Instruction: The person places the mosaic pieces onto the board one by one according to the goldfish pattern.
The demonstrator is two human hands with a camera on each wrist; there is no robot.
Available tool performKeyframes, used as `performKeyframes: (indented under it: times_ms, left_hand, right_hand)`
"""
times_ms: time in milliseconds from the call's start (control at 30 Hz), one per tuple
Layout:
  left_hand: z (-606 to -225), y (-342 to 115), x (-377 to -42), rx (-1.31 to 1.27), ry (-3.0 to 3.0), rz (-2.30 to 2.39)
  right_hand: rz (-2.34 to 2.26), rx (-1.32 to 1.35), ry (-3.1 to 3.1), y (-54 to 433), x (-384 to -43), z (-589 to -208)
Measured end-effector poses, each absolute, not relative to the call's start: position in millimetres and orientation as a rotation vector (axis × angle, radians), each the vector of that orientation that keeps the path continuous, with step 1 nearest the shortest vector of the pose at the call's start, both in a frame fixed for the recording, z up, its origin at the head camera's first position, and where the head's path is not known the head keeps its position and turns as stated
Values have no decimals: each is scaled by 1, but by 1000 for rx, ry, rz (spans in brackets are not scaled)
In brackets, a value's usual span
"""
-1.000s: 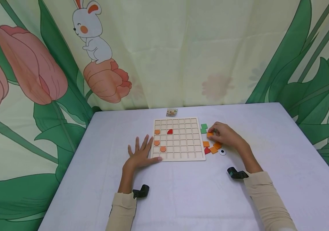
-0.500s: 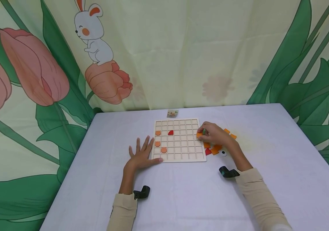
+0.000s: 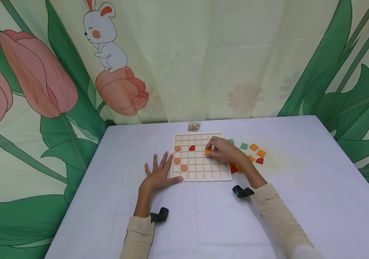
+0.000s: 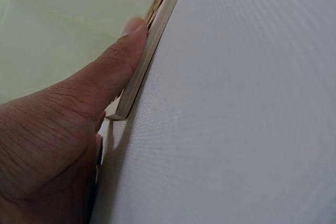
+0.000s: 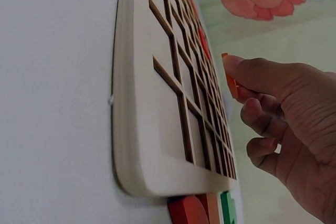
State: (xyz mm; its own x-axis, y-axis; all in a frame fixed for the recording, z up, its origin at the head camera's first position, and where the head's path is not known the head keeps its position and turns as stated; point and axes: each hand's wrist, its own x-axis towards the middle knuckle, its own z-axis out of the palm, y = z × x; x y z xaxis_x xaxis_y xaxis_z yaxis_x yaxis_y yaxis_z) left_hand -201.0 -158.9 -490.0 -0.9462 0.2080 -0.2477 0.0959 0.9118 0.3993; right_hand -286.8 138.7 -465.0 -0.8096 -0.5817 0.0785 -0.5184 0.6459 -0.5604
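A pale wooden grid board (image 3: 204, 175) lies on the white-covered table. My left hand (image 3: 156, 177) rests at its left side, fingers spread; the thumb (image 4: 118, 59) lies on the near edge by the corner. Over the right half of the board, my right hand (image 3: 226, 151) pinches an orange square tile (image 3: 208, 152) between thumb and fingertips. The right wrist view shows this tile (image 5: 231, 80) tilted, held above the grid. Three orange discs, one of them the upper disc (image 3: 177, 148), sit in cells at the left. A red quarter-round piece (image 3: 192, 148) sits further in.
Right of the board lie several loose pieces, among them a green tile (image 3: 244, 146), an orange tile (image 3: 254, 147) and a red piece (image 3: 259, 160). My right forearm hides part of them. A small patterned packet (image 3: 194, 126) lies behind the board; a printed curtain (image 3: 178, 72) hangs beyond.
My right hand has moved left with the orange tile, from the loose pieces to over the board. More loose pieces now show behind it. My left hand stays in place.
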Motion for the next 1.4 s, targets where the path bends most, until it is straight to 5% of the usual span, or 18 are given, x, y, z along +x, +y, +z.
performKeyframes:
  times_ms: [1400]
  left_hand:
    - [-489,-159,-201,241,2795,533]
  right_hand:
    - [-746,-1015,2813,75,-292,-477]
